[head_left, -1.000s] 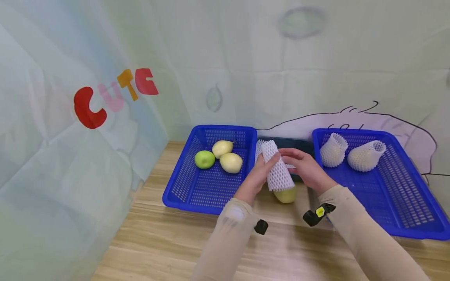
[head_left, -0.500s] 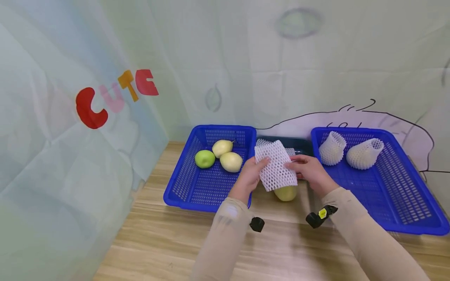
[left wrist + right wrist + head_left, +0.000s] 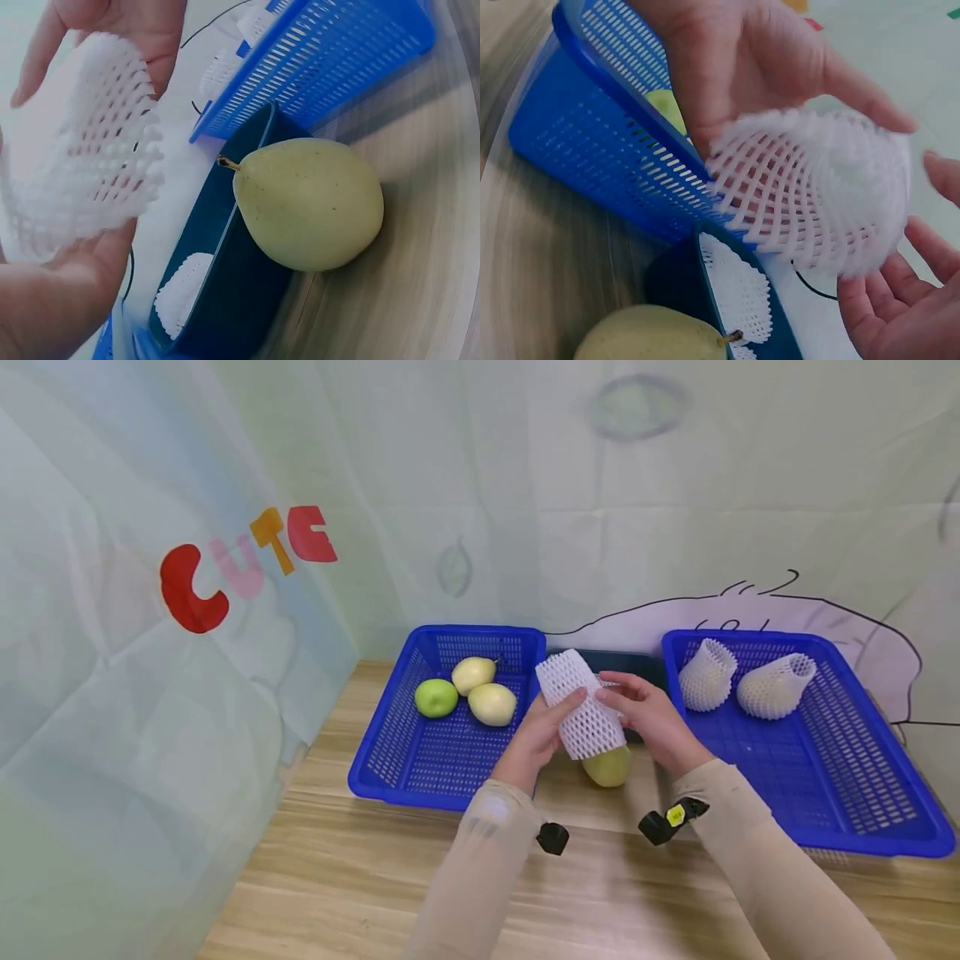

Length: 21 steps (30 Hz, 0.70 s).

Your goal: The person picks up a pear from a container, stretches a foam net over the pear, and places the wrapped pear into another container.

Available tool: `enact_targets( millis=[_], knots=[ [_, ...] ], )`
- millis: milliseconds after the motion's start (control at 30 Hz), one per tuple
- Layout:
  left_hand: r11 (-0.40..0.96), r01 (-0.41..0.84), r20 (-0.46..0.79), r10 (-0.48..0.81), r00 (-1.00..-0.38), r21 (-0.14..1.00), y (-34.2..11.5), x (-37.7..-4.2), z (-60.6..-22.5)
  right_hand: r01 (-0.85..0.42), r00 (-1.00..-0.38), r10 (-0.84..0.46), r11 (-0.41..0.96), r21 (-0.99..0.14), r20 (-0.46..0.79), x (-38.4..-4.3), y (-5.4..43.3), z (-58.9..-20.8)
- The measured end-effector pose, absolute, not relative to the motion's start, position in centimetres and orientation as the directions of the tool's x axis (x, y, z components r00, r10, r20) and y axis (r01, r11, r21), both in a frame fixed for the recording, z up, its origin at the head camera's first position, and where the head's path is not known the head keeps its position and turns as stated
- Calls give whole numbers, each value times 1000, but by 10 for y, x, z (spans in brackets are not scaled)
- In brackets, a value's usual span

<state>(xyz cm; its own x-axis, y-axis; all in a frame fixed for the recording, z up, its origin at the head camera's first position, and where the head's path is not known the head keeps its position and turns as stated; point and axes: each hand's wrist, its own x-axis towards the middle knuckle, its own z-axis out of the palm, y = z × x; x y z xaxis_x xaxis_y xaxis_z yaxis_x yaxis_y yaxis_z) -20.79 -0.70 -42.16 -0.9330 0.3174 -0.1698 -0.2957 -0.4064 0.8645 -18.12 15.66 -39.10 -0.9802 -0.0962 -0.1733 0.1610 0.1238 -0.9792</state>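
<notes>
Between blue baskets (image 3: 453,764) (image 3: 795,777), both hands (image 3: 534,735) (image 3: 660,722) hold a foam net (image 3: 592,731) partly hiding a pear (image 3: 609,768).

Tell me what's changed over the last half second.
The white foam-net sleeve, spread wide half a second ago, now looks narrower, its upper end shifted left. The left hand still holds it; the right hand remains at its right side. The plump yellow-green pear and round green apple in the left blue plastic basket stayed put.
</notes>
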Motion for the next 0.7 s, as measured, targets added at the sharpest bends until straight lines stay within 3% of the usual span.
enact_targets(
  millis=[167,333,533,700],
  knots=[
    [-561,-284,-212,191,-958,778,-13,-216,-429,152,-988,7,-27,-988,-153,-176,150,-403],
    [-667,-318,-267,181,-947,674,-23,-221,-436,167,-970,161,-101,-981,-182,-165,142,-428],
    [-717,-343,-266,224,-938,606,-27,-225,-439,230,-948,234,38,-973,-215,-157,141,-461],
    [-725,-329,-238,230,-944,605,-27,-225,-440,249,-960,180,210,-945,-213,-154,147,-486]
  ],
)
